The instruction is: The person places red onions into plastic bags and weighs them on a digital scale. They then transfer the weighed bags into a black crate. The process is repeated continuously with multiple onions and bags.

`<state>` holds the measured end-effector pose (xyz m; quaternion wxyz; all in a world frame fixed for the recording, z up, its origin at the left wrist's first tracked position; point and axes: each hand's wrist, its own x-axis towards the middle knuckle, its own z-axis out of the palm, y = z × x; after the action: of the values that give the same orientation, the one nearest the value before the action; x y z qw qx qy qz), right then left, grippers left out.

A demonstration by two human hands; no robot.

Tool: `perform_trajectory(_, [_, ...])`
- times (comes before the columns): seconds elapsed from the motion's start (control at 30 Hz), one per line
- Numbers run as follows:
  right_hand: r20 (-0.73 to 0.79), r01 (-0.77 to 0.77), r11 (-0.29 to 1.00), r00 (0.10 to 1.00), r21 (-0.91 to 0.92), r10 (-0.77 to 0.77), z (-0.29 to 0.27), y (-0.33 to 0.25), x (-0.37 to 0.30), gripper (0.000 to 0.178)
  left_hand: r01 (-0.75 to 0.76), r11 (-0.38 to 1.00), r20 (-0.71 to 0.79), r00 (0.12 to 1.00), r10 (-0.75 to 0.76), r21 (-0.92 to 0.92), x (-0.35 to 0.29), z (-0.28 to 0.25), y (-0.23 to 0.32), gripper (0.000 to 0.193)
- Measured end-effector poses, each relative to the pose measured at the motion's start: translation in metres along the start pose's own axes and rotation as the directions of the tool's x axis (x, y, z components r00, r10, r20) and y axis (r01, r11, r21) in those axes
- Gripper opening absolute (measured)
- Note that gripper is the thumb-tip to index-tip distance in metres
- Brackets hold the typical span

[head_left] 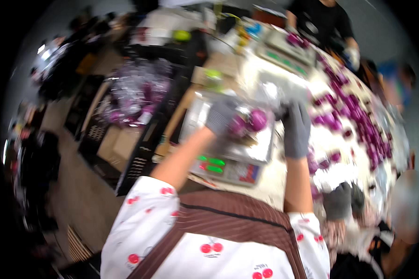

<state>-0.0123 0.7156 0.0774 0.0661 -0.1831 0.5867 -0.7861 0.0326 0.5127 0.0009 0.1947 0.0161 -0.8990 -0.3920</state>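
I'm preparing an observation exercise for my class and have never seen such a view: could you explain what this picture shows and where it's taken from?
There is no robot here: a camera worn on someone's head looks down at their own hands, and its fisheye lens bends the edges. The grey-gloved left hand is at some round purple things, probably onions, on a silver weighing scale. The grey-gloved right hand is beside what looks like clear plastic. Blur hides whether either hand grips anything. Many more purple pieces lie across the pale table.
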Motion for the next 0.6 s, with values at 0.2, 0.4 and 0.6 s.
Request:
perform_trajectory(0.2, [-0.179, -0.018, 1.0, 0.984, 0.021, 0.021, -0.059, 0.001, -0.013, 0.017, -0.132, 0.84, -0.073, 0.991, 0.11, -0.526, 0.031, -0.057, 0.055, 0.025])
perform_trajectory(0.4, [0.017, 0.02, 0.969, 1.0, -0.245, -0.016, -0.033, 0.041, 0.004, 0.069, -0.158, 0.754, -0.073, 0.987, 0.144, -0.638, 0.046, -0.106, 0.055, 0.024])
perform_trajectory(0.6, [0.4, 0.128, 0.985, 0.914, -0.114, -0.072, 0.029, -0.001, 0.057, 0.035, -0.093, 0.572, -0.06, 0.995, 0.075, -0.815, 0.036, -0.123, 0.069, 0.023])
